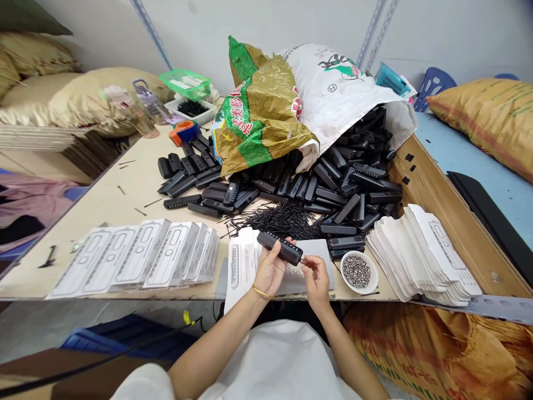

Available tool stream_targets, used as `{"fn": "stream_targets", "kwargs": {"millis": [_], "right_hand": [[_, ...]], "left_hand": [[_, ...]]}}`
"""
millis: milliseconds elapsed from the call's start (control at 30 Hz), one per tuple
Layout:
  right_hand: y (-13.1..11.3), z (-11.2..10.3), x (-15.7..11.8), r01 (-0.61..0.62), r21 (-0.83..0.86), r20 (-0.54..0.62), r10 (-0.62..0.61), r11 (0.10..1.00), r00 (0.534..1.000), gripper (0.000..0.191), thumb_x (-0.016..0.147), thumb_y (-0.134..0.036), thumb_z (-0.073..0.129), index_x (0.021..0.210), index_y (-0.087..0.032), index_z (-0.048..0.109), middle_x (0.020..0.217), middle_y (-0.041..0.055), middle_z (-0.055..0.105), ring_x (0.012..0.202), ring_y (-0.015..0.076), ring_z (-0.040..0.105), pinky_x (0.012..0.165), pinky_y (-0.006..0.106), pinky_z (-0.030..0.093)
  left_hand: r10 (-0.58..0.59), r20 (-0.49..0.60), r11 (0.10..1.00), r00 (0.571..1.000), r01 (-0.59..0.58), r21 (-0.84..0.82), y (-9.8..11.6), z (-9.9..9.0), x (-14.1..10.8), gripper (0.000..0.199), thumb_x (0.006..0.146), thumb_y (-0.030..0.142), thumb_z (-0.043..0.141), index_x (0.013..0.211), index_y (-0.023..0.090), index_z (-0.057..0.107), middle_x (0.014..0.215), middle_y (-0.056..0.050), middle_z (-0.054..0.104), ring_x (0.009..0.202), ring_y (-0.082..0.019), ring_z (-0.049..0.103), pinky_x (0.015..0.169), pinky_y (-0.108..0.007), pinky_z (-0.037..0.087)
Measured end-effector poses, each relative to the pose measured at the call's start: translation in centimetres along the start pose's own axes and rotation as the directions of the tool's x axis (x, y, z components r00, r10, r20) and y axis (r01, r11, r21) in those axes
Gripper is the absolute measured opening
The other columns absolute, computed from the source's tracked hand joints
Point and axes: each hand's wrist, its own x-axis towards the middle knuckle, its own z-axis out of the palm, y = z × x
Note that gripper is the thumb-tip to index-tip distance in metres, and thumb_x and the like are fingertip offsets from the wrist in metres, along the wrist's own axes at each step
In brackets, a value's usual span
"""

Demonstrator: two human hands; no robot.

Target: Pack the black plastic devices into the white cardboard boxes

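Note:
My left hand (270, 272) is wrapped round a long black plastic case (280, 248) with a row of small light squares along one side. At the case's right end, my right hand (316, 278) pinches with thumb and forefinger; whatever is between them is too small to make out. Under my hands lie a white printed carton (235, 266), flat on the table, and a grey sheet (320, 255). Just right of my right hand stands a white bowl (343, 273) of small shiny metal pieces (356, 271).
Thin black sticks (287, 219) lie heaped beyond my hands. Behind them, many black cases (333, 189) spill from a white sack (333, 105) beside a gold-green bag (266, 111). Folded cartons (420, 255) stack at right, filled-out boxes (166, 253) at left. An orange tape roll (181, 133) sits farther back.

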Motion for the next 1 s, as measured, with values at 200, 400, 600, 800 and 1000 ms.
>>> {"fn": "stream_targets", "kwargs": {"millis": [200, 400, 600, 800, 1000], "right_hand": [[-0.1, -3.7, 0.7, -0.112, -0.073, -0.265, 0.089, 0.991, 0.960, 0.020, 0.090, -0.035, 0.046, 0.092, -0.019, 0.058, 0.081, 0.0028, 0.061, 0.068, 0.0142, 0.055, 0.066, 0.029, 0.045], [-0.3, -4.8, 1.3, -0.078, -0.232, -0.143, 0.045, 0.970, 0.989, 0.023, 0.090, -0.036, 0.046, 0.083, -0.019, 0.059, 0.080, 0.0035, 0.063, 0.076, 0.0169, 0.057, 0.072, 0.030, 0.043], [-0.8, -3.1, 3.1, -0.120, -0.321, -0.002, 0.126, 0.940, 0.992, 0.022, 0.088, -0.036, 0.046, 0.081, -0.020, 0.058, 0.078, 0.0036, 0.065, 0.074, 0.0180, 0.059, 0.068, 0.029, 0.043], [-1.9, 4.5, 5.0, 0.176, -0.421, 0.417, 0.017, 0.890, 0.909, 0.013, 0.087, -0.020, 0.047, 0.083, -0.021, 0.059, 0.085, 0.0055, 0.063, 0.087, 0.0215, 0.054, 0.079, 0.034, 0.043], [-1.6, 12.6, 7.6, 0.365, -0.461, 0.721, 0.102, 0.809, 0.685, 0.037, 0.066, -0.011, 0.073, 0.099, -0.019, 0.058, 0.109, 0.0101, 0.060, 0.101, 0.0256, 0.050, 0.084, 0.037, 0.038]], "left_hand": [[0.170, 0.386, 0.796, 0.907, -0.357, 0.489, -0.6, -1.1, 0.5, 0.044, 0.064, 0.036, 0.078, 0.098, 0.021, 0.055, 0.100, -0.008, 0.069, 0.099, -0.026, 0.064, 0.092, -0.042, 0.047], [0.190, 0.242, 0.528, 0.952, -0.307, 0.792, -3.8, -2.9, 6.4, 0.036, 0.076, 0.035, 0.066, 0.105, 0.017, 0.052, 0.095, -0.008, 0.067, 0.093, -0.023, 0.064, 0.085, -0.038, 0.049], [0.165, 0.216, 0.363, 0.962, -0.263, 0.894, -3.9, -3.5, 6.8, 0.040, 0.070, 0.023, 0.070, 0.105, 0.015, 0.054, 0.090, -0.008, 0.066, 0.086, -0.024, 0.064, 0.082, -0.040, 0.051], [0.338, 0.361, -0.189, 0.869, -0.313, 0.931, 0.4, -9.0, 2.9, 0.070, 0.070, 0.011, 0.064, 0.135, 0.014, 0.038, 0.128, -0.017, 0.050, 0.122, -0.031, 0.046, 0.102, -0.051, 0.037], [0.427, 0.298, -0.282, 0.854, -0.188, 0.941, 2.7, -12.6, 1.9, 0.101, 0.059, 0.017, 0.076, 0.143, 0.009, 0.021, 0.136, -0.024, 0.040, 0.130, -0.041, 0.035, 0.103, -0.057, 0.031]]}}
